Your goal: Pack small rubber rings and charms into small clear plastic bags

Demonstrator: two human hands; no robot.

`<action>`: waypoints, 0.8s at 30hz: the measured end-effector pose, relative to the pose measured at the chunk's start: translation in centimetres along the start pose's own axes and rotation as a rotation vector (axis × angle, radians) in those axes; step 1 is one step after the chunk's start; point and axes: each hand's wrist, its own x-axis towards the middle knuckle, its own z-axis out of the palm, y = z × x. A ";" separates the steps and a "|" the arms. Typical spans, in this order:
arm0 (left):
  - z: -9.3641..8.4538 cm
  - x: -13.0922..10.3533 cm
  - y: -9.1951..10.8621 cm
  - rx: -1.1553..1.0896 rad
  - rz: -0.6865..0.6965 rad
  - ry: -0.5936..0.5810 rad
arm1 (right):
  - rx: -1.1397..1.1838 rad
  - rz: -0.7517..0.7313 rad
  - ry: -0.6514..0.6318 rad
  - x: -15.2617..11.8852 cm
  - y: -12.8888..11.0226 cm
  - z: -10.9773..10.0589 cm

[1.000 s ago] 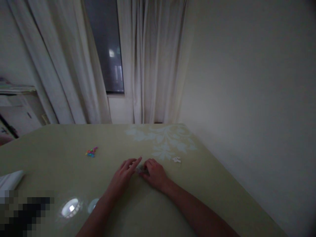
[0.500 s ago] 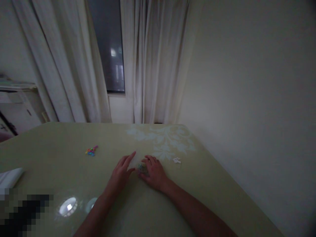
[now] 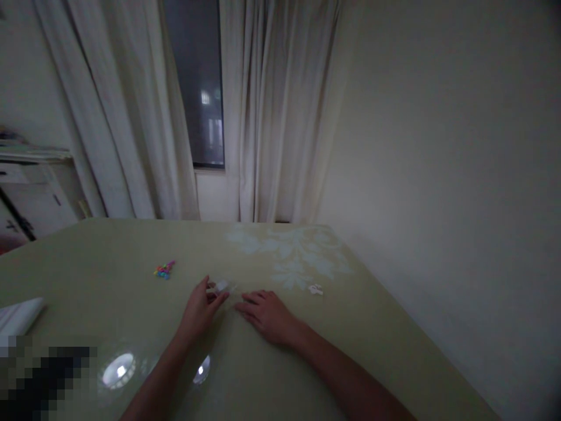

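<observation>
1. Head view: we see a small clear plastic item (image 3: pixel 224 286) just over or on the table (image 3: pixel 109 316), at the fingertips of our left hand (image 3: pixel 200 307); its details are too blurred to read.
2. Our left hand grasps that clear plastic item between thumb and fingers; our right hand (image 3: pixel 268 316) is palm down, just right of the item and slightly nearer us, its fingers loosely extended and gripping nothing that we can see; we cannot tell what lies under the palm.
3. Left of the clear plastic item, well apart, we have a small heap of colourful pieces (image 3: pixel 164 271); right of it, past our right hand, lies a small white piece (image 3: pixel 315 289).
4. Beyond the item and to its right we see a pale floral pattern (image 3: pixel 302 251); far left of it, a white object (image 3: pixel 21 316) at the picture's edge.
5. Farther beyond the item hang curtains (image 3: pixel 127 128) around a dark window (image 3: pixel 199 88).
</observation>
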 end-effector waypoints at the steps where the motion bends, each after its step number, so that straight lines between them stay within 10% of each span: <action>1: 0.0 -0.1 0.0 0.014 0.002 -0.017 | 0.001 -0.014 -0.025 0.2 0.0 -0.2; 24: 1.1 -2.8 2.6 0.498 0.385 -0.213 | -0.020 0.015 -0.055 0.0 1.6 -2.5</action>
